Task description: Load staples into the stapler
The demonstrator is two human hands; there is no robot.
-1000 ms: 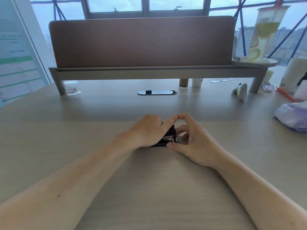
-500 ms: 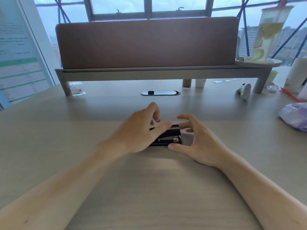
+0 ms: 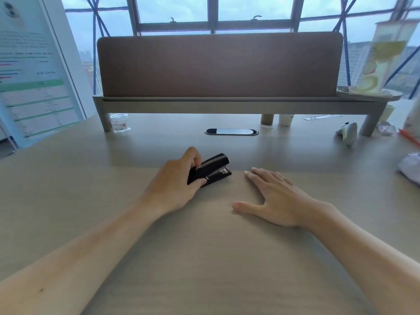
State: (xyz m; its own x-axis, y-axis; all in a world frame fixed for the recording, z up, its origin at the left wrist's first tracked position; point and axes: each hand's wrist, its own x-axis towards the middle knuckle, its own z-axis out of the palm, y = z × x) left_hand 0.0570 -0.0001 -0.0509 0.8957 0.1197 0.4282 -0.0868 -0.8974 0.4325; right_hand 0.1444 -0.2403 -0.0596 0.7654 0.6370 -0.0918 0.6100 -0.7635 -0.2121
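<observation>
Our left hand [image 3: 175, 185] grips the rear of the stapler [image 3: 210, 169], which sits shut on the surface [image 3: 204, 258]; our right hand [image 3: 276, 196] lies flat, open and empty just beside it. Loading looks finished or unstarted; no staples show, so next we'd confirm it is loaded.

Stapler [image 3: 210, 169] lies on desk [image 3: 204, 258], centre. Left hand [image 3: 175, 178] grips its left end; right hand [image 3: 276, 196] flat on desk, just right of it, apart. Shelf riser [image 3: 227, 103] stands behind.

An office: desk [image 3: 68, 178] with partition screen [image 3: 218, 64], high-rise windows [image 3: 250, 7].
</observation>
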